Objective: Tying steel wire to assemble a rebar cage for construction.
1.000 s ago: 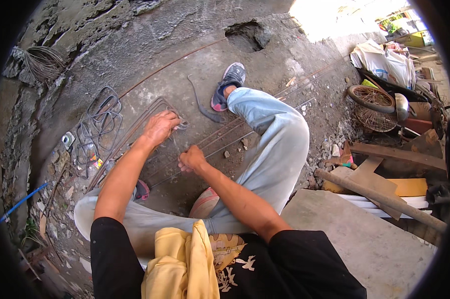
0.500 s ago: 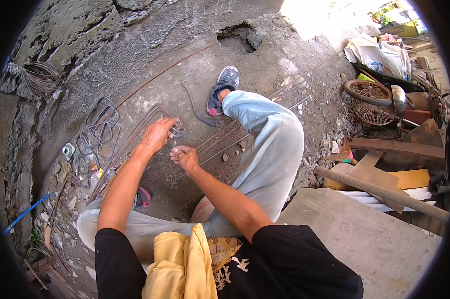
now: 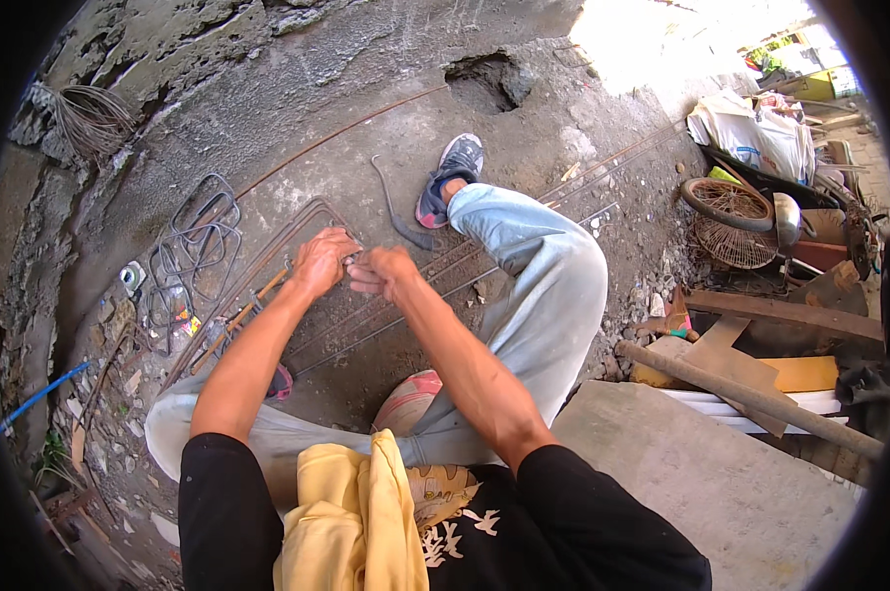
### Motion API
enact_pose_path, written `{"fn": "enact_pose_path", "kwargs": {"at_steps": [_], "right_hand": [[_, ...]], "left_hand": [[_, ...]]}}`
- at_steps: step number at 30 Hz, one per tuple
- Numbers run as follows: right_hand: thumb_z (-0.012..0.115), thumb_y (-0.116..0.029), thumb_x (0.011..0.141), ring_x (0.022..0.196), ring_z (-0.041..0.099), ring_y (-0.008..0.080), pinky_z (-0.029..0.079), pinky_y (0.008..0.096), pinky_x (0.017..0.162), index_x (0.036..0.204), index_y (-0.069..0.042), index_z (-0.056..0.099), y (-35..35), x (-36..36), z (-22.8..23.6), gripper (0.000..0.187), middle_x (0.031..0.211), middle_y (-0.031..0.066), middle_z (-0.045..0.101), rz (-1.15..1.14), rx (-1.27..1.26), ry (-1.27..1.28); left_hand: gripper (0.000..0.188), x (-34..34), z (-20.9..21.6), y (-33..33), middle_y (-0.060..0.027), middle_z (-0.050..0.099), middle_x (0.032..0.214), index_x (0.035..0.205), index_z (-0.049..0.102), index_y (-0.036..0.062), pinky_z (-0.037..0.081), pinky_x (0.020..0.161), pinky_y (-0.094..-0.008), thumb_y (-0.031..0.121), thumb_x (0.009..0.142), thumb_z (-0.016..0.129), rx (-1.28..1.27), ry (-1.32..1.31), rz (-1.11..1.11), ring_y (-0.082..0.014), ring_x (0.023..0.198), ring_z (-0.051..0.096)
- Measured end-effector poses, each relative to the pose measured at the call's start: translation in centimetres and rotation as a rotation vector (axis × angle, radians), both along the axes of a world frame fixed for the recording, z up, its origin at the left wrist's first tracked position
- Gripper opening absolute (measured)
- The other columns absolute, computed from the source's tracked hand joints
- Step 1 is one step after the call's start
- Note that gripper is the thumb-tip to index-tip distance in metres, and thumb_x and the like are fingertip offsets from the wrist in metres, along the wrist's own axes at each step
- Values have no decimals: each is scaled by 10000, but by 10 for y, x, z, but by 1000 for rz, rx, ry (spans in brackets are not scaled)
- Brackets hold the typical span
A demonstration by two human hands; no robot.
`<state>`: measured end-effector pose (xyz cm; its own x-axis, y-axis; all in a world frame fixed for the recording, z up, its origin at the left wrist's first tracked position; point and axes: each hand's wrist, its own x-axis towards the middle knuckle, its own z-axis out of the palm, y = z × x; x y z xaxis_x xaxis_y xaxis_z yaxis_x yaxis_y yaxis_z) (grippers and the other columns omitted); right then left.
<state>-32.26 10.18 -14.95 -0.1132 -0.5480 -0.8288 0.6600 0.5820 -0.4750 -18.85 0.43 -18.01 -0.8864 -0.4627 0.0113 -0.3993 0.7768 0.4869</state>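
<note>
My left hand (image 3: pixel 325 258) is closed just beyond the bent end of some thin steel rods (image 3: pixel 319 207). Close against its fingertips is my right hand (image 3: pixel 386 270), with curled fingers. Whatever small piece lies between the two hands is mostly hidden. Past my right hand, a dark curved metal tool (image 3: pixel 402 225) rests on the ground, its thick end towards my shoe (image 3: pixel 451 179). Several bent rod loops (image 3: pixel 197 241) lie to the left of my left hand. A wooden-handled tool (image 3: pixel 238 320) shows beside my left forearm.
Long straight rods (image 3: pixel 445 288) cross the ground near my bent leg (image 3: pixel 539 281). A wire coil (image 3: pixel 93 120) hangs by the rough wall at left. The wall base has a hole (image 3: pixel 489 81). Scrap boards (image 3: pixel 750 369), a pipe (image 3: pixel 760 386) and a wheel (image 3: pixel 727 204) are piled right.
My right hand has moved up and its fingers now meet my left hand. The metal piece and thin strand that showed between the hands are now covered. The view has shifted slightly.
</note>
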Motion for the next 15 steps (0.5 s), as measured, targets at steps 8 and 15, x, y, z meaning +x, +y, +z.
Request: {"fn": "enact_pose_path", "kwargs": {"at_steps": [8, 15], "right_hand": [[511, -125, 891, 603, 634, 206, 592, 437, 661, 929, 16, 613, -31, -28, -5, 177, 755, 113, 651, 295, 1, -50], [509, -172, 887, 789, 684, 341, 569, 396, 729, 1068, 4, 581, -14, -112, -181, 263, 939, 212, 674, 859, 131, 1511]], "left_hand": [[414, 18, 2, 3, -37, 648, 1051, 1065, 668, 104, 508, 868, -399, 32, 657, 676, -7, 13, 32, -259, 1156, 526], [316, -13, -3, 14, 10, 649, 980, 979, 703, 120, 508, 852, -358, 137, 665, 739, 3, 111, 53, -222, 1102, 541]]}}
